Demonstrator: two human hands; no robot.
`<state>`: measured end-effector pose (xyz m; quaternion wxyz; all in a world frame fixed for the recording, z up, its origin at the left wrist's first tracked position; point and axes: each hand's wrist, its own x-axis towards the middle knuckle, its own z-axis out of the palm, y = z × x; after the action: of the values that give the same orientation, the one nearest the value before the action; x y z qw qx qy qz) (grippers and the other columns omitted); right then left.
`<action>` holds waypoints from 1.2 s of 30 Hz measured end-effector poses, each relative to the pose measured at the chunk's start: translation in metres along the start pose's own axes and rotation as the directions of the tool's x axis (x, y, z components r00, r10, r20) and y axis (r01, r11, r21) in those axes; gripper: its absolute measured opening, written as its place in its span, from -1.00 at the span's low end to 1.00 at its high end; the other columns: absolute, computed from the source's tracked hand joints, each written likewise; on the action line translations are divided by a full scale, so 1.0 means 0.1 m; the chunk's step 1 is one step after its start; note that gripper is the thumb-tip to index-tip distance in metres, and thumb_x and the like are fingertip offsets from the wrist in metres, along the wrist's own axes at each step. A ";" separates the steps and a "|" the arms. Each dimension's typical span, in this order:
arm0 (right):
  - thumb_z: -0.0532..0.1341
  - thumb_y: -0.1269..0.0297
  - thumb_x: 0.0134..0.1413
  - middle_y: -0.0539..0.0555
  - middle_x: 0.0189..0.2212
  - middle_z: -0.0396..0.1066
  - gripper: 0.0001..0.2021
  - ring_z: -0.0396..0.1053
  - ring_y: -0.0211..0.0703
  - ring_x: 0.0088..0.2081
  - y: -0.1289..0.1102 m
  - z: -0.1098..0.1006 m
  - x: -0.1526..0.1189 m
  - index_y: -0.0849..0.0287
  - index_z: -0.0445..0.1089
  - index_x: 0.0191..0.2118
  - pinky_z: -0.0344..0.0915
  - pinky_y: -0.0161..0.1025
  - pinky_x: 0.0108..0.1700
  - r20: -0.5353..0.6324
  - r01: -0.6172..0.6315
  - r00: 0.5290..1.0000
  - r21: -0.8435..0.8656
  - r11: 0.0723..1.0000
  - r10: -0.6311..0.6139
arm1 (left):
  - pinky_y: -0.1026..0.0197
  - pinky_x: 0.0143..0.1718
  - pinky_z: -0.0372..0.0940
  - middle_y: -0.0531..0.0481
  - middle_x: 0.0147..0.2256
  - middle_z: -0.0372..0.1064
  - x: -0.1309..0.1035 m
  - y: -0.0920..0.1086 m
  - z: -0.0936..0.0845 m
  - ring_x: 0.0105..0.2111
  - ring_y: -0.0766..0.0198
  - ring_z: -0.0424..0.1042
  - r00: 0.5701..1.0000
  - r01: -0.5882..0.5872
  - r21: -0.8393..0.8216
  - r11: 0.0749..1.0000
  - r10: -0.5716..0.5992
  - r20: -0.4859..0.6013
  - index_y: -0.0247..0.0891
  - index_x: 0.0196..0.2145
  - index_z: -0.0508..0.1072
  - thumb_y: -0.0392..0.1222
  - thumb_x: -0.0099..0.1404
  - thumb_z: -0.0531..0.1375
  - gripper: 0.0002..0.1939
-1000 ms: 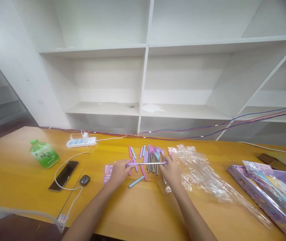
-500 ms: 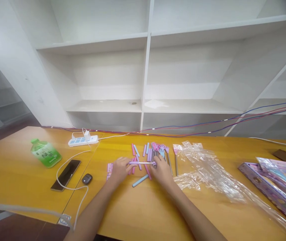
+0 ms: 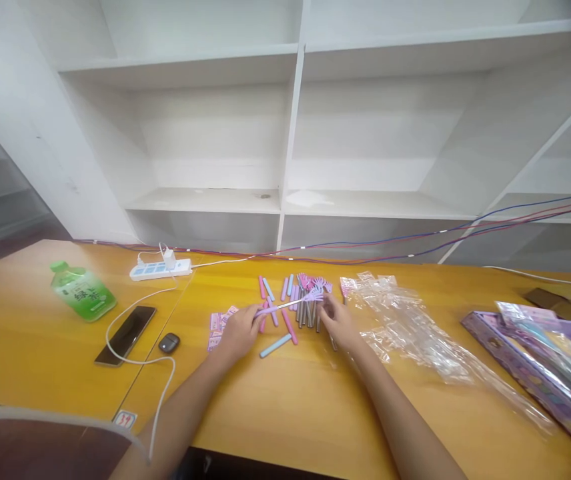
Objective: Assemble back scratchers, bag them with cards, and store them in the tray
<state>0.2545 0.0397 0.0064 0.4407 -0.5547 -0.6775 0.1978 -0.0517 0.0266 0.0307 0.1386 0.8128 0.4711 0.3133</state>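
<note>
A purple back scratcher (image 3: 279,308) with a hand-shaped head and a thin metal rod slants across the middle of the desk. My left hand (image 3: 239,331) is closed around its purple handle end. Beside the scratcher's head, my right hand (image 3: 340,323) has thumb and forefinger apart, close to the head but not gripping it. Below and behind lie several metal rods with hand-shaped heads (image 3: 308,313), partly hidden by my right hand. Loose pink, purple and blue handle tubes surround them, including a blue tube (image 3: 275,346) in front and a pink tube (image 3: 290,327).
Clear plastic bags (image 3: 415,340) spread out to the right, near a purple box (image 3: 505,357) of packaged items. Printed pink cards (image 3: 214,327) lie by my left hand. Farther left are a phone (image 3: 126,335), earbud case (image 3: 169,343), green bottle (image 3: 84,291), power strip (image 3: 160,269) and white cable (image 3: 138,363).
My right hand has come off the scratcher's head and shifted right. The head now shows, tilted up and to the right, while my left hand keeps hold of the handle. The view shifted slightly.
</note>
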 end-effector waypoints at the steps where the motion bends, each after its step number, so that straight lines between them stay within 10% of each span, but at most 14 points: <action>1: 0.08 0.09 0.31 0.02 -0.42 0.44 -0.71 0.34 -0.13 -0.44 -0.01 -0.02 0.00 0.14 0.40 -0.04 0.27 -0.22 -0.33 0.046 0.003 0.999 -0.024 1.000 -0.002 | 0.15 -0.22 0.25 -0.03 -0.27 0.54 -0.01 0.02 0.01 -0.29 0.17 0.47 1.000 0.025 -0.027 0.999 -0.025 0.011 -0.17 -0.09 0.50 -0.03 0.59 -0.02 -0.67; 11: 0.10 0.11 0.31 0.16 -0.40 0.54 -0.71 0.43 -0.05 -0.37 0.09 -0.79 0.05 0.14 0.48 -0.28 0.19 -0.21 -0.30 -0.002 -0.239 0.958 -0.552 0.799 0.286 | 0.10 0.01 0.35 -0.13 -0.06 0.56 -0.06 0.15 0.16 -0.09 0.12 0.53 1.000 -0.009 -0.180 0.984 0.009 0.003 -0.16 -0.07 0.52 -0.09 0.60 -0.10 -0.61; 21: 0.55 0.07 -0.39 0.01 -0.34 0.57 -0.56 0.42 -0.13 -0.39 0.15 -0.83 -0.04 0.08 0.54 -0.28 0.26 -0.26 -0.35 0.437 -0.219 0.840 -0.268 0.938 0.321 | 0.13 -0.17 0.30 -0.12 -0.09 0.54 -0.09 0.17 0.17 -0.18 0.09 0.52 0.994 0.065 -0.203 0.977 -0.045 0.100 -0.18 -0.02 0.44 0.04 0.61 -0.13 -0.58; 28: 0.47 0.20 -0.21 0.00 -0.46 0.55 -0.77 0.42 -0.15 -0.43 0.02 -0.83 -0.04 0.10 0.53 -0.35 0.25 -0.26 -0.38 0.583 -0.281 0.742 -0.178 0.943 0.331 | 0.11 -0.10 0.31 -0.15 -0.07 0.52 -0.09 0.20 0.17 -0.16 0.08 0.52 0.991 0.102 -0.240 0.965 -0.077 0.114 -0.18 0.00 0.44 0.01 0.61 -0.15 -0.58; 32: 0.45 0.04 -0.05 0.06 -0.38 0.57 -0.75 0.47 -0.06 -0.31 -0.13 -0.95 -0.06 0.10 0.60 -0.33 0.37 -0.19 -0.27 0.481 -0.248 0.849 -0.001 0.969 0.217 | 0.10 -0.08 0.30 -0.13 -0.13 0.50 -0.09 0.25 0.14 -0.15 0.09 0.50 0.990 0.113 -0.267 0.957 -0.084 0.115 -0.20 0.00 0.41 0.02 0.60 -0.13 -0.61; 36: 0.50 0.01 -0.05 0.08 -0.32 0.54 -0.70 0.42 -0.14 -0.32 -0.15 -1.01 -0.05 0.12 0.55 -0.35 0.36 -0.23 -0.29 0.006 -0.160 0.986 0.348 0.924 0.168 | 0.13 -0.11 0.27 -0.07 -0.21 0.43 -0.12 0.28 0.13 -0.25 0.17 0.42 0.987 0.141 -0.328 0.934 -0.105 0.125 -0.21 -0.03 0.35 0.03 0.60 -0.13 -0.64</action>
<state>0.3280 0.0078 0.0696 0.5216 -0.5251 -0.5779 0.3439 -0.0285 0.0026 0.0305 0.3188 0.7616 0.4529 0.3364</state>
